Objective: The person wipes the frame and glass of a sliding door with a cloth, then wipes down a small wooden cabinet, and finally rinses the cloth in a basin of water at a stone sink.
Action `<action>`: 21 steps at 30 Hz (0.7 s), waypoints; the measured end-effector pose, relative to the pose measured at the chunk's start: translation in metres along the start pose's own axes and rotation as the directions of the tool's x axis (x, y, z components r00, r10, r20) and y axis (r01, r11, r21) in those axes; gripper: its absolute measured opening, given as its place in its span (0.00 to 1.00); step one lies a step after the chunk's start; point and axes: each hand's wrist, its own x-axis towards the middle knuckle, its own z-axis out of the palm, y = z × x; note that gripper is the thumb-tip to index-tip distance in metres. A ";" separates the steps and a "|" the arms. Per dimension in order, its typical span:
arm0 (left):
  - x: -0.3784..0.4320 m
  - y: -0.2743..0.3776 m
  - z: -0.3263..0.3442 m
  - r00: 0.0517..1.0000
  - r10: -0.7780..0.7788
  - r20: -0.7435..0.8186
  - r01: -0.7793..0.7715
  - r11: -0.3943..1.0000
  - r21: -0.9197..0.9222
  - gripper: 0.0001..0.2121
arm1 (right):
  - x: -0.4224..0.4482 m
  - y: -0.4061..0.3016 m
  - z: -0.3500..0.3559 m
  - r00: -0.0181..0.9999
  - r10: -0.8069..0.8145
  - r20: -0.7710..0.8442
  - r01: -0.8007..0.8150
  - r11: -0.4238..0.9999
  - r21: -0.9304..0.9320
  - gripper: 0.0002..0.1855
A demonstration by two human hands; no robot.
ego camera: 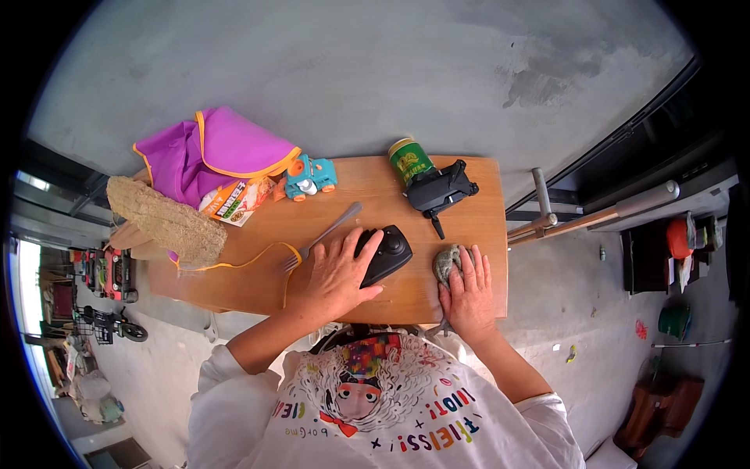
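On a wooden table (337, 228), my left hand (341, 272) rests with spread fingers over the left part of a black handheld controller (389, 255); whether it grips the controller cannot be told. My right hand (470, 287) lies partly over a crumpled grey-green cloth (446, 262) near the right edge, its fingers fairly straight. A metal fork (325, 234) lies left of the controller, tines against an orange cord. Behind the controller, a folded black drone (440, 190) leans against a green can (410, 159).
At the back left are a purple cloth with orange trim (243, 143), a printed food packet (237, 202), a teal toy vehicle (309, 176) and a rough tan cloth (167, 223). A grey wall (351, 76) stands behind; a metal-and-wood rail (603, 217) is at right.
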 end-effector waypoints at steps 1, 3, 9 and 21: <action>-0.003 -0.001 0.008 0.999 -0.043 0.016 0.044 0.998 -0.047 0.42 | 0.001 -0.007 0.003 1.000 -0.012 -0.008 0.012 1.000 0.018 0.22; -0.014 -0.006 0.017 0.996 -0.049 -0.075 0.040 0.992 -0.118 0.41 | 0.003 -0.022 0.007 0.997 -0.075 -0.002 0.075 0.996 0.043 0.23; -0.061 -0.046 0.000 0.946 -0.151 -0.288 0.043 0.937 -0.347 0.40 | 0.033 -0.071 0.035 0.997 -0.072 0.004 0.072 0.997 0.021 0.25; -0.122 -0.083 -0.020 0.892 -0.293 -0.345 0.056 0.827 -0.560 0.40 | 0.176 -0.105 0.105 0.985 0.023 -0.169 -0.032 0.998 -0.055 0.25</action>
